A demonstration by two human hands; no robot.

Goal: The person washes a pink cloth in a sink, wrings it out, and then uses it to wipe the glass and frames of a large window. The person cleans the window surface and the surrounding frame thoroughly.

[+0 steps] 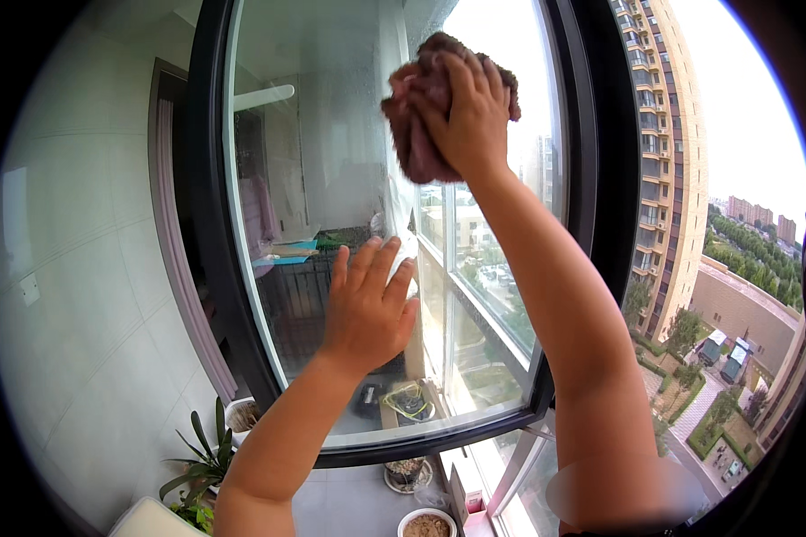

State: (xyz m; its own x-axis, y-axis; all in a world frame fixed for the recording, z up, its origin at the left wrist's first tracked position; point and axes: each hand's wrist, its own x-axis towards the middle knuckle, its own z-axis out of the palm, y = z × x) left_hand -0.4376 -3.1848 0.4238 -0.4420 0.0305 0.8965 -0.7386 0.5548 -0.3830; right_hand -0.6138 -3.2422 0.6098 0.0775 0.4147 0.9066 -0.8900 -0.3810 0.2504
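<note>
A dark-framed window sash (439, 445) stands swung open in front of me, its glass pane (340, 134) partly see-through and partly reflecting. High on the pane, toward its upper right, my right hand (476, 116) presses a crumpled brown cloth (418, 148) against the glass, fingers spread over it. Lower and to the left, my left hand (370, 300) lies flat on or close to the pane, fingers stretched out and holding nothing. Whether its palm fully touches the glass is hidden.
A tiled wall (90, 259) rises at left beside a doorway curtain (175, 197). Below stand a green potted plant (208, 456), a pot of soil (426, 524) and another pot (407, 474). Beyond the opening at right, a tall building (670, 134) rises above gardens far below.
</note>
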